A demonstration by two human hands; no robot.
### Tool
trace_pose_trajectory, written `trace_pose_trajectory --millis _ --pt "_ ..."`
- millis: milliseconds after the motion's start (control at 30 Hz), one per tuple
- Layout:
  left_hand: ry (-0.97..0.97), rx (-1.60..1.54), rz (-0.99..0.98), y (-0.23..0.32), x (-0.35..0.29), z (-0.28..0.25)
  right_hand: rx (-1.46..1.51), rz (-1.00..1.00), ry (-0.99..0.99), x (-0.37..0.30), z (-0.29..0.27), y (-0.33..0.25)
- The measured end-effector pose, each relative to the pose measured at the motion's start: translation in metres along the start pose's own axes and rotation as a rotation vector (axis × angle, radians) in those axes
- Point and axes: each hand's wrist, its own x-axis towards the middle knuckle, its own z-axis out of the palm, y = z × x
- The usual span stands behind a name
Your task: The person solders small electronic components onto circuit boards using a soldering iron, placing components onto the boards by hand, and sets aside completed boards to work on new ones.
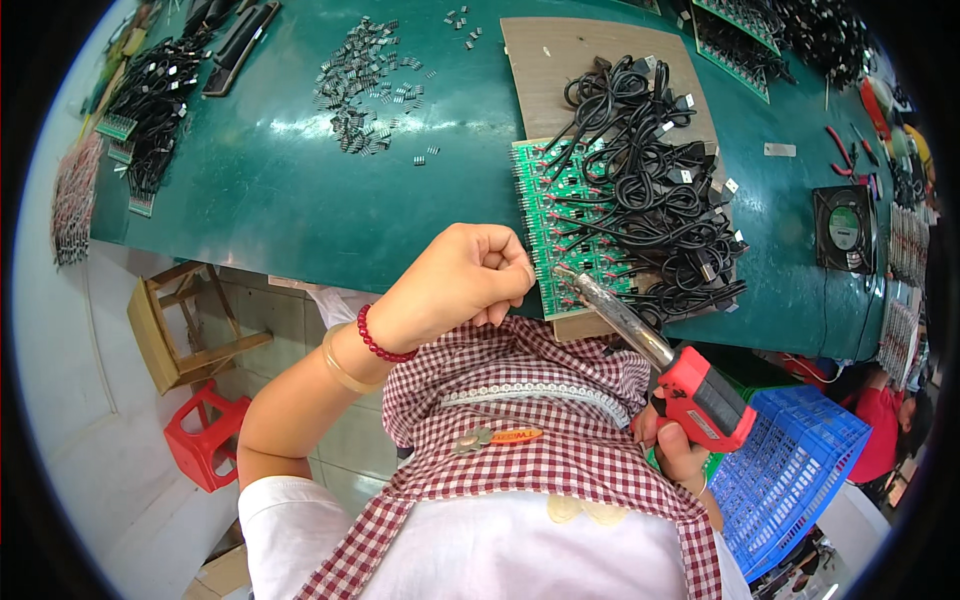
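A panel of green circuit boards (548,232) lies near the table's front edge, with a row of pins along its left side. Black cables with white-tipped plugs (665,215) run from it in coiled bundles to the right. My left hand (470,275) is closed in a pinch beside the panel's lower left edge; what the fingers hold, if anything, is hidden. In my right hand (680,455) is a red and black soldering gun (705,400), gripped by its handle. Its long metal barrel slants up to the left, and the tip is over the boards' lower part.
Brown board (540,75) lies under the panel and cables. Small black pin parts (360,90) are heaped at the table's far middle. Cabled boards (150,110) lie at left. A small fan (845,228) stands right, above a blue crate (790,470). A red stool (205,435) is lower left.
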Motion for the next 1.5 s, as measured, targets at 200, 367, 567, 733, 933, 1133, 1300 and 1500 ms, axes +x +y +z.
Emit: trace_pose_trajectory --millis 200,367,567,733,933,1133,1300,1500 --pt "0.457 0.805 0.520 0.014 0.007 -0.035 -0.024 -0.072 0.045 0.002 0.005 -0.002" --pt "0.715 1.193 0.535 0.023 0.017 -0.072 0.017 -0.137 0.086 0.010 0.011 -0.010" --pt "0.831 1.348 0.691 0.015 0.015 -0.061 0.134 -0.213 0.112 0.022 0.021 -0.025" --pt "0.115 0.123 0.372 0.018 -0.025 0.023 0.065 -0.222 0.159 0.042 0.050 -0.047" --pt "-0.007 0.098 0.542 -0.024 -0.044 0.072 -0.200 -0.164 -0.199 0.056 0.055 -0.058" --pt "-0.057 -0.060 0.464 -0.028 -0.043 0.075 -0.159 -0.171 -0.115 0.055 0.055 -0.051" --pt "-0.050 0.051 0.420 -0.023 -0.044 0.071 -0.350 -0.271 -0.184 0.056 0.051 -0.056" --pt "0.036 0.470 0.703 -0.014 -0.043 0.061 -0.485 -0.163 -0.112 0.055 0.053 -0.053"
